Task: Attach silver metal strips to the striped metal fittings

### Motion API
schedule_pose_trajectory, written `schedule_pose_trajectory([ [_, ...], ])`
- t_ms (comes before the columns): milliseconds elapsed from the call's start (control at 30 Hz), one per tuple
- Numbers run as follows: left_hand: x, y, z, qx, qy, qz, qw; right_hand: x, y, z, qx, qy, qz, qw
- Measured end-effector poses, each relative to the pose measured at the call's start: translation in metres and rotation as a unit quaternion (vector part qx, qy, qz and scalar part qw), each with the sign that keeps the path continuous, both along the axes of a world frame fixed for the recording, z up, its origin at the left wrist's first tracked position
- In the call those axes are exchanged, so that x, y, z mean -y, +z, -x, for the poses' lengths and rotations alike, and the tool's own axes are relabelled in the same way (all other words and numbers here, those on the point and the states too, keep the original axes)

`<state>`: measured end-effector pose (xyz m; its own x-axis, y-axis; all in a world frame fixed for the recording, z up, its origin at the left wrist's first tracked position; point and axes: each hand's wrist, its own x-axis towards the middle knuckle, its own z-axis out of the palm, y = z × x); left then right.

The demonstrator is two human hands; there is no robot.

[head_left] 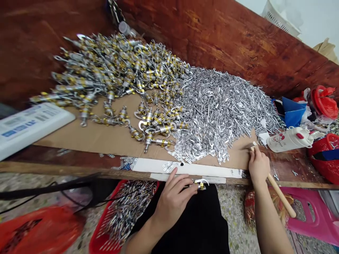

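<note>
My left hand (172, 195) is at the table's front edge, just above my lap. Its fingers are closed on a metal hook fitting (201, 185) with yellow parts, whose curved hook points right. The rest of that fitting is hidden by the fingers. To the right, my right hand (259, 165) grips a hammer (281, 197) close to its head. The wooden handle slants down past the table edge, while the small head lies over the cardboard (239, 151). Between the hands lie a few loose flat metal plates (168, 166) on a white strip (212, 171).
Similar hook fittings are heaped (113, 67) at the back left. Beside them spreads a pile of small metal plates and rods (219, 106). A white box (31, 123) stands left, a white bottle (288, 139) right. Below are a red basket (103, 225) and a pink stool (315, 220).
</note>
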<state>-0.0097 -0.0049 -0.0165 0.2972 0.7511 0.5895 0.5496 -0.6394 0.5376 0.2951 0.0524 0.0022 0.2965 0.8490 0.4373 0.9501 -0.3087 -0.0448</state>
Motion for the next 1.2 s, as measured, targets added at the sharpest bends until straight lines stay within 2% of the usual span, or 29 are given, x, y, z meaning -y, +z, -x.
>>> schedule_pose_trajectory([
  [67, 0.001, 0.003, 0.001, 0.011, -0.017, 0.007, 1.0, -0.013, -0.004, -0.001, -0.003, 0.028, -0.009, 1.0],
  [133, 0.003, 0.006, 0.002, 0.027, -0.027, 0.016, 0.999, -0.018, -0.003, 0.019, -0.01, 0.057, -0.021, 0.998],
  [167, 0.004, 0.007, 0.002, 0.035, -0.03, 0.021, 0.999, -0.018, -0.001, 0.034, -0.016, 0.09, -0.019, 0.996],
  [233, 0.006, 0.008, 0.003, 0.044, -0.032, 0.028, 0.998, -0.018, 0.004, 0.069, -0.035, 0.209, 0.02, 0.977],
  [267, 0.008, 0.008, 0.003, 0.045, -0.033, 0.03, 0.998, -0.018, 0.006, 0.087, -0.05, 0.314, 0.066, 0.946],
  [300, 0.008, 0.007, 0.003, 0.043, -0.033, 0.031, 0.998, -0.019, 0.008, 0.102, -0.058, 0.387, 0.103, 0.914],
  [333, 0.009, 0.007, 0.004, 0.04, -0.031, 0.029, 0.998, -0.02, 0.01, 0.115, -0.062, 0.445, 0.139, 0.883],
  [367, 0.01, 0.006, 0.004, 0.036, -0.029, 0.027, 0.999, -0.023, 0.011, 0.125, -0.063, 0.475, 0.166, 0.862],
  [500, 0.01, 0.005, 0.006, 0.028, -0.018, 0.018, 0.999, -0.028, 0.017, 0.135, -0.066, 0.462, 0.224, 0.856],
  [567, 0.01, 0.006, 0.006, 0.029, -0.017, 0.016, 0.999, -0.021, 0.024, 0.131, -0.115, 0.456, 0.227, 0.853],
  [633, 0.011, 0.006, 0.006, 0.039, -0.017, 0.02, 0.999, -0.005, 0.032, 0.128, -0.212, 0.452, 0.216, 0.839],
  [700, 0.011, 0.005, 0.006, 0.05, -0.007, 0.024, 0.998, 0.017, 0.04, 0.126, -0.313, 0.442, 0.216, 0.813],
  [767, 0.011, 0.004, 0.006, 0.048, 0.013, 0.019, 0.999, 0.04, 0.043, 0.127, -0.375, 0.424, 0.227, 0.793],
  [800, 0.01, 0.004, 0.005, 0.043, 0.019, 0.014, 0.999, 0.05, 0.043, 0.128, -0.387, 0.416, 0.225, 0.792],
  [867, 0.01, 0.005, 0.004, 0.036, 0.01, 0.004, 0.999, 0.065, 0.039, 0.131, -0.381, 0.408, 0.195, 0.807],
  [967, 0.008, 0.01, 0.002, 0.045, -0.025, 0.011, 0.999, 0.075, 0.028, 0.131, -0.354, 0.384, 0.098, 0.847],
  [1067, 0.009, 0.014, 0.0, 0.056, -0.032, 0.023, 0.998, 0.074, 0.022, 0.127, -0.386, 0.289, 0.011, 0.876],
  [1133, 0.011, 0.015, -0.001, 0.056, -0.028, 0.029, 0.998, 0.073, 0.023, 0.124, -0.423, 0.239, -0.013, 0.874],
  [1200, 0.013, 0.012, -0.001, 0.05, -0.014, 0.03, 0.998, 0.074, 0.025, 0.125, -0.454, 0.247, -0.003, 0.856],
])
